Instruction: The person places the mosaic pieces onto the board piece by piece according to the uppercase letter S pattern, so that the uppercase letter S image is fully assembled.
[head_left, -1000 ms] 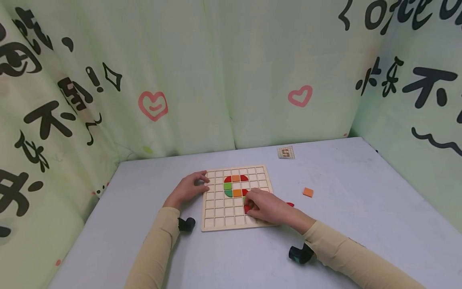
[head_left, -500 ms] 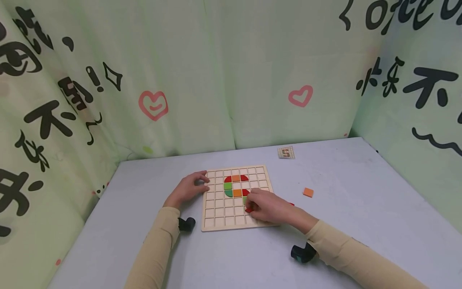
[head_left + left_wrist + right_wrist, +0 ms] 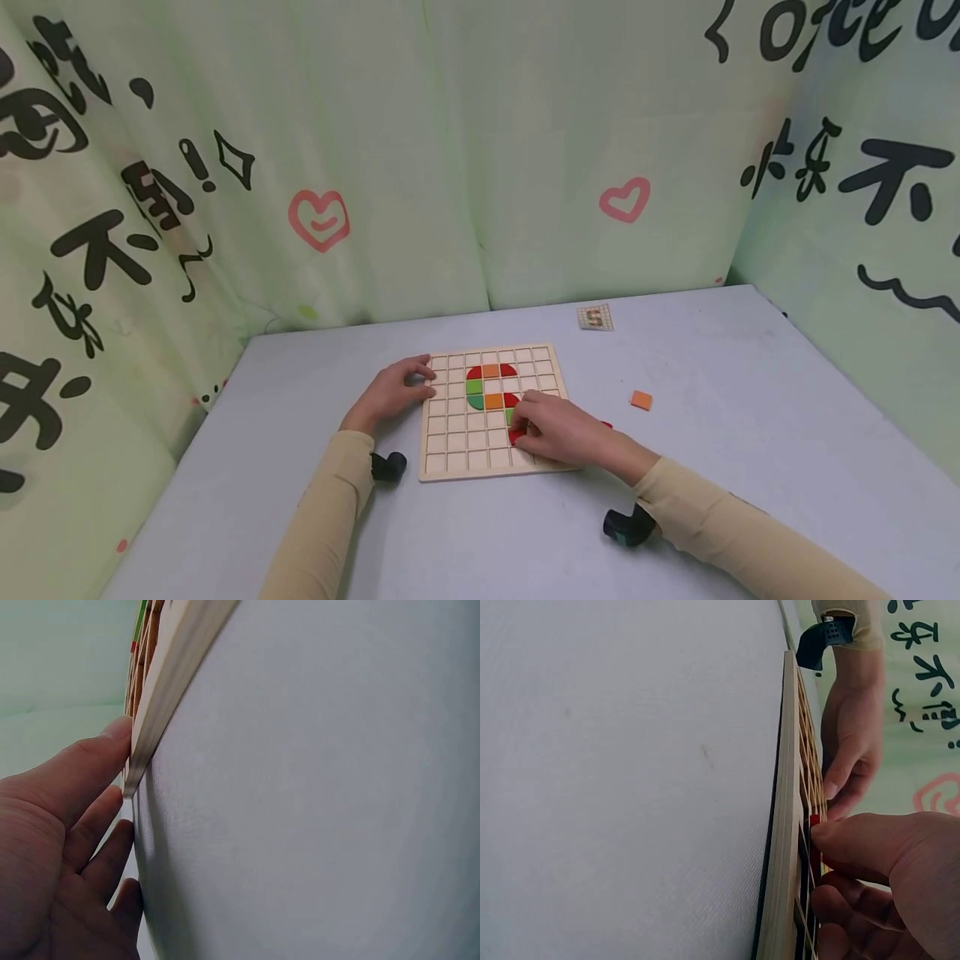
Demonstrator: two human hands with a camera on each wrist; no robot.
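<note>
A wooden grid board (image 3: 455, 462) lies on the table, with red, orange and green tiles set in its cells. Along its left edge rests my left hand (image 3: 388, 393), thumb and fingertips touching the frame. In the left wrist view, the thumb (image 3: 105, 746) meets the board's rim and the other fingers stay loosely extended. My right hand (image 3: 557, 427) is over the board's lower right part. It pinches a red tile (image 3: 515, 437) at a cell below a light green tile (image 3: 509, 416). The right wrist view shows thumb and fingers on that red tile (image 3: 814, 820). My right hand hides some cells.
An orange square tile (image 3: 641, 400) lies on the table right of the board. Another red piece (image 3: 606, 424) peeks out behind my right wrist. Farther back is a small patterned card (image 3: 595, 317). Curtains with writing enclose the table's back and sides.
The red tile looked flat at its cell, then tipped in my right fingers, and now shows flatter there again. The right hand shifted only slightly; my left hand kept its place.
</note>
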